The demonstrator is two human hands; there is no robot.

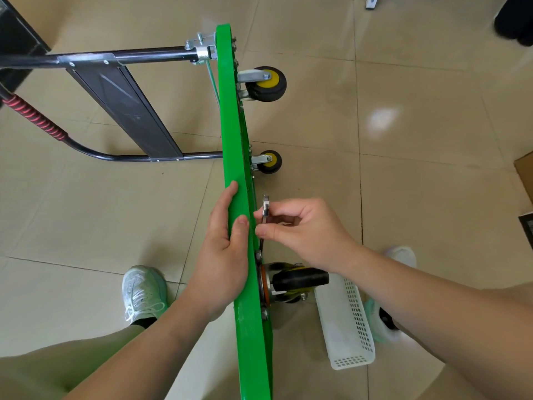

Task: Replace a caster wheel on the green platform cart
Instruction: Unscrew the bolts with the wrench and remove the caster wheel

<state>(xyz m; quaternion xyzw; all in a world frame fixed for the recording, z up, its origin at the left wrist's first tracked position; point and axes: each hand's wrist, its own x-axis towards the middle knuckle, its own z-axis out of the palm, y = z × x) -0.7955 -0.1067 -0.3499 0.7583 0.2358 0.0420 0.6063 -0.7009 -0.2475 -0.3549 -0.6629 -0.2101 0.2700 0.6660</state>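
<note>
bare forearms [161, 350] reach in from the bottom edge toward the green platform cart [230, 125], which stands on its side edge on the tiled floor [418, 168]. its long axis runs straight away from the camera, with underside and wheels facing right and the black handle [121, 57] sticking out left. left hand [222, 243] clasps the upper rim, thumb hooked over it, forefinger stretched along the deck. right hand [302, 226] pinches a flat metal wrench [265, 209] between thumb and curled fingers, just beside the underside, its lower end near the closest caster wheel [300, 280]. two yellow-hubbed casters [266, 83] sit farther along. a white perforated basket [346, 327] lies on the floor beyond that near wheel.
</note>
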